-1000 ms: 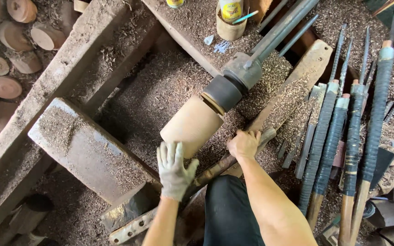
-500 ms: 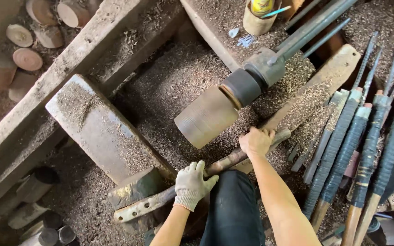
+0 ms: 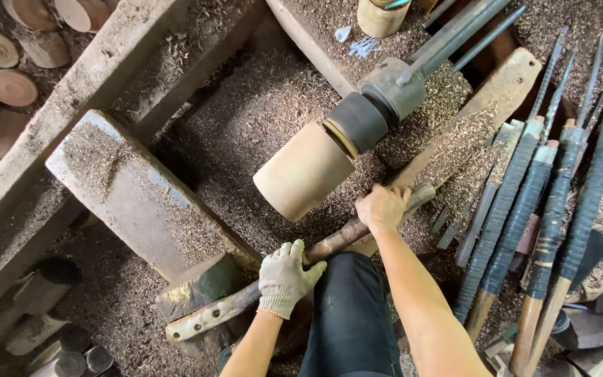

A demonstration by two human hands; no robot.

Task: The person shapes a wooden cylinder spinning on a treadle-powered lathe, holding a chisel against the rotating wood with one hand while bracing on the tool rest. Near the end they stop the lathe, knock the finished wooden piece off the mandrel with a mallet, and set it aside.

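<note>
A long, worn, brown round bar (image 3: 336, 241) lies across the sawdust-covered lathe bed (image 3: 246, 119), its long axis running from lower left to upper right; its lower-left end continues into a flat, rusty metal strip with holes (image 3: 207, 315), and its upper-right end pokes out just beyond the right hand. The surface looks rough and mottled.

The left hand (image 3: 286, 274), in a white knitted glove, is closed around the bar near its middle, fingers wrapped over the top. The bare right hand (image 3: 382, 207) is clamped on the bar further up toward its upper-right end, knuckles uppermost.

Just above the bar sits a pale, smooth wooden cylinder (image 3: 305, 171), mounted on a dark round chuck (image 3: 359, 122) with a grey metal spindle housing (image 3: 396, 87) behind it; the cylinder's free end points lower left.

A thick grey wooden block (image 3: 134, 192), dusted with shavings, lies to the left. On the right, a row of long turning tools with dark wrapped handles (image 3: 525, 209) leans along the bed's right edge. Cut log rounds (image 3: 12, 84) lie at the upper left corner.
</note>
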